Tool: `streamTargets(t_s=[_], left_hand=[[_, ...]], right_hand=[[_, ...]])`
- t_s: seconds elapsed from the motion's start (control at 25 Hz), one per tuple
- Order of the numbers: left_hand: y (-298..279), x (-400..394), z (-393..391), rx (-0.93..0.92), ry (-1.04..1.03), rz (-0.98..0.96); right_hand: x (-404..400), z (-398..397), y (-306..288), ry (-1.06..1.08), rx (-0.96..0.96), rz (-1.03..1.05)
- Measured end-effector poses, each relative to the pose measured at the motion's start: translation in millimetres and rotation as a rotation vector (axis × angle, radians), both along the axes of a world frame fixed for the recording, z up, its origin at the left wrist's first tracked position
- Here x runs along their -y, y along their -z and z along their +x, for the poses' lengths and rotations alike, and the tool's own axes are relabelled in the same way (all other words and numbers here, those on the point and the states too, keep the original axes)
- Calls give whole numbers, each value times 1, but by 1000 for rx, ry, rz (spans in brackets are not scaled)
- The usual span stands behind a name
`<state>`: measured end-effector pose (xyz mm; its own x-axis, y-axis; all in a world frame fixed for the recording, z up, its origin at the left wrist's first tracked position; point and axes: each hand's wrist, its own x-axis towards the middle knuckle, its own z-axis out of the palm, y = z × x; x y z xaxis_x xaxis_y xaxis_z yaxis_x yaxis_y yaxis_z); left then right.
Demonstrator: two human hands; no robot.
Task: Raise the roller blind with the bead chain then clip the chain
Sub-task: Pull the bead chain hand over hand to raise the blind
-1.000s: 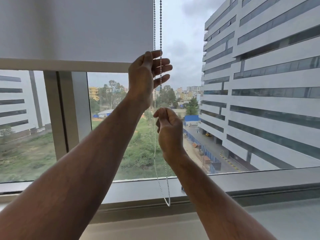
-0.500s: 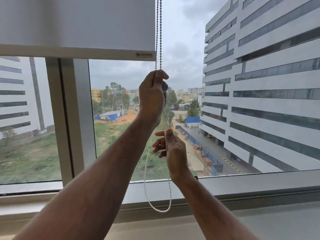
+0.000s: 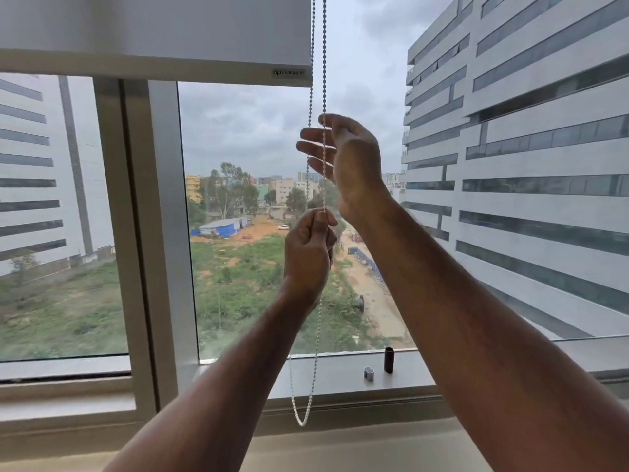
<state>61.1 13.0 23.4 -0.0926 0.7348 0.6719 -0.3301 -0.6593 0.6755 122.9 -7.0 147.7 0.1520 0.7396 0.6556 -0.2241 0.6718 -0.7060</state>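
Observation:
The white roller blind (image 3: pixel 153 25) covers the top of the window, and its bottom bar (image 3: pixel 153 64) hangs high on the glass. Beside the blind's right edge the bead chain (image 3: pixel 324 63) drops in two strands to a loop (image 3: pixel 301 420) near the sill. My left hand (image 3: pixel 308 250) is closed in a fist on the right strand at mid-height. Above it, my right hand (image 3: pixel 343 158) has its fingers spread, with the chain running across fingers and palm and the thumb tip touching the right strand.
A small grey clip-like piece (image 3: pixel 368 373) and a black cylinder (image 3: pixel 388 360) stand on the lower window frame (image 3: pixel 340 373), right of the loop. A vertical mullion (image 3: pixel 143 233) splits the window on the left. A beige sill (image 3: pixel 340 447) runs below.
My left hand came down with the chain in its grip. My right hand let go low down and rose above the left. The blind's bottom bar sits higher.

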Motion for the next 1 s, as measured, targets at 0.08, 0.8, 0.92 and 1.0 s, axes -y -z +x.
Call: streamTargets(t_s=[0.08, 0.8, 0.92, 1.0], left_hand=[[6, 1, 1, -2, 19, 2], [-93, -1, -26, 15, 47, 42], [-117, 7, -22, 9, 68, 70], [-128, 9, -19, 6, 61, 66]], right_hand=[[0, -5, -8, 0, -26, 15], [-1, -10, 116, 236, 51, 18], [2, -12, 140, 212, 68, -29], [6, -12, 155, 176, 71, -41]])
